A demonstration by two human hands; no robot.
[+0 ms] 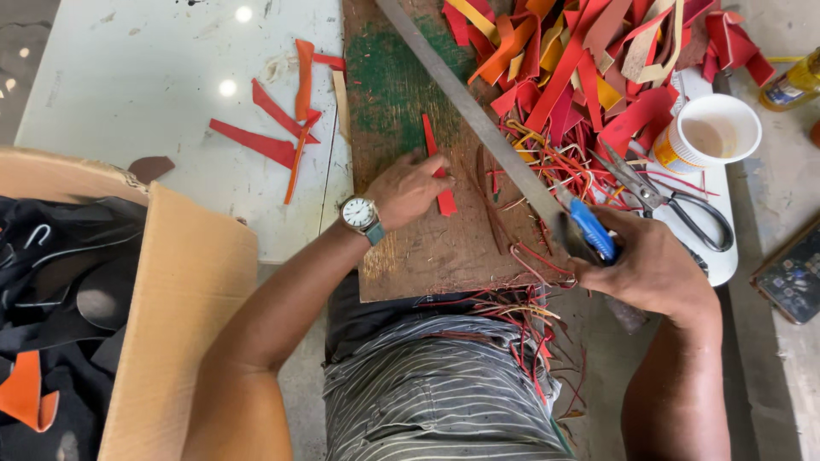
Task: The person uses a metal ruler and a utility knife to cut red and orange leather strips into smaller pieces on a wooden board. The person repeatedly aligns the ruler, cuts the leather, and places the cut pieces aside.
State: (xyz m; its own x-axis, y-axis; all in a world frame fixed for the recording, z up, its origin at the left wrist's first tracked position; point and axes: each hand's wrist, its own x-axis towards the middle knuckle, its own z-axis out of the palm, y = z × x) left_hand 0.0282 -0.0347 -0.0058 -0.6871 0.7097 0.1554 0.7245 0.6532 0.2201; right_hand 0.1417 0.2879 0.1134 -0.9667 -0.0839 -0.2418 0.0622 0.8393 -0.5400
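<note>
Both hands were engaged: the right hand (649,269) gripped a blue-handled knife (589,229) at the near end of a metal straightedge (478,119), while the left hand (414,186) pressed a red strip (437,166) flat on the wooden board (410,248). Judged step: trimming. Next, the blade needed alignment against the strip. Beyond lay scissors (675,201), a white cup (713,132) and piled offcuts (589,60).

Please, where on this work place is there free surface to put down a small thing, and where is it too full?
Free: the pale table top left of the red strips, and the wooden board below the left hand. Crowded: the scrap pile at the upper right, and around the scissors and white cup.
</note>
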